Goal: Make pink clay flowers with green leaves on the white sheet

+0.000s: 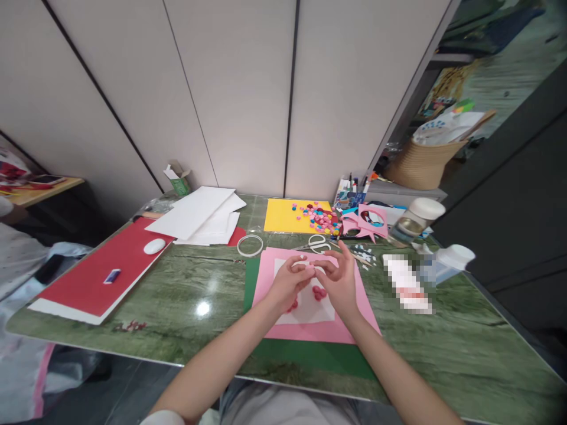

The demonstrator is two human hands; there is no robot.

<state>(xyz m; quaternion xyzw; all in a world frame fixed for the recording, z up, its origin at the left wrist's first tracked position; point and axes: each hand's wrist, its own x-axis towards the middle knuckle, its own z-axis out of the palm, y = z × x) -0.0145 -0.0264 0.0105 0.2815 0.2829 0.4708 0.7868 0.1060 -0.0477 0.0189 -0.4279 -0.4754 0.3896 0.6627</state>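
Observation:
Over a white sheet [305, 313], my left hand [290, 283] pinches a small pink piece [310, 268], too small to make out fully. My right hand [339, 280] meets it there, thumb and index finger at the same piece, its other fingers raised and spread. A cluster of round dark-pink pieces [319, 293] lies on the white sheet below my right hand. More such pieces [292, 306] show beside my left wrist, partly covered. Beneath the white sheet is pink paper [354, 319], with green paper [310, 354] under that.
Beyond my hands lie white-handled scissors [319, 243], a white ring [250, 245] and yellow paper [277, 215] with many small coloured pieces [321, 218]. Pink paper scraps [372, 221] and bottles [452, 262] stand right. Left are white sheets [195, 212] and red paper [88, 265].

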